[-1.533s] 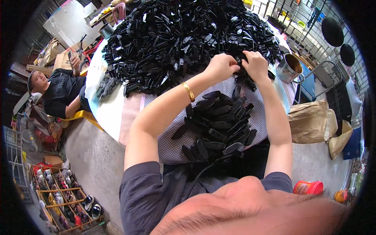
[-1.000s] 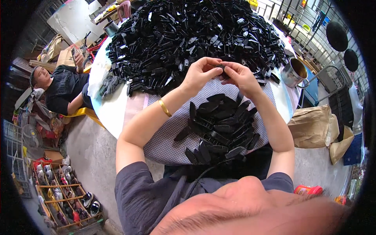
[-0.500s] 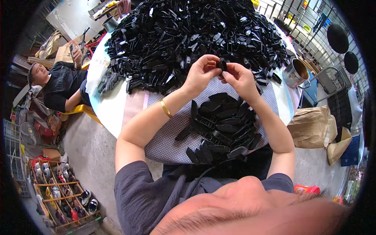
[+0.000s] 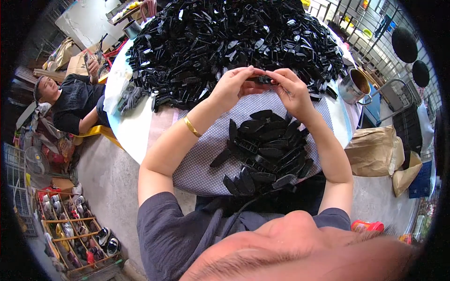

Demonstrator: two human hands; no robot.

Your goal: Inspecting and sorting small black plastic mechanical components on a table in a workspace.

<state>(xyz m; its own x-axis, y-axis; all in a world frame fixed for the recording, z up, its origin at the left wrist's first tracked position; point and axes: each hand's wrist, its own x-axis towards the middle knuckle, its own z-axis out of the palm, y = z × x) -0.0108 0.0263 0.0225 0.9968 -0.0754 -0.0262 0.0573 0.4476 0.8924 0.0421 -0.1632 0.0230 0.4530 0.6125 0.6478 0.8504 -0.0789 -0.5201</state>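
My left hand [image 4: 234,88] and my right hand [image 4: 294,92] are raised together above the table, thumbs and fingers closed and meeting at the tips. Whatever they hold between them is hidden by the fingers and by the dark background. Behind them rises a huge heap of small glossy black plastic pieces [image 4: 197,51]. Below my hands, close to my body, lies a smaller pile of elongated black plastic pieces [image 4: 272,152]. A gold bangle [image 4: 191,126] circles my left wrist.
The round table [image 4: 161,124] has a patterned cover. A grey cloth [image 4: 132,97] lies at its left, a metal mug [image 4: 352,89] at its right edge. Left, another person [image 4: 75,100] sits on a yellow chair. A brown paper bag [image 4: 375,150] and shoe rack [image 4: 70,239] stand on the floor.
My hands have turned, and the fingertips have come together in front of the heap. The black piece seen between them before is hidden now. Both piles look the same.
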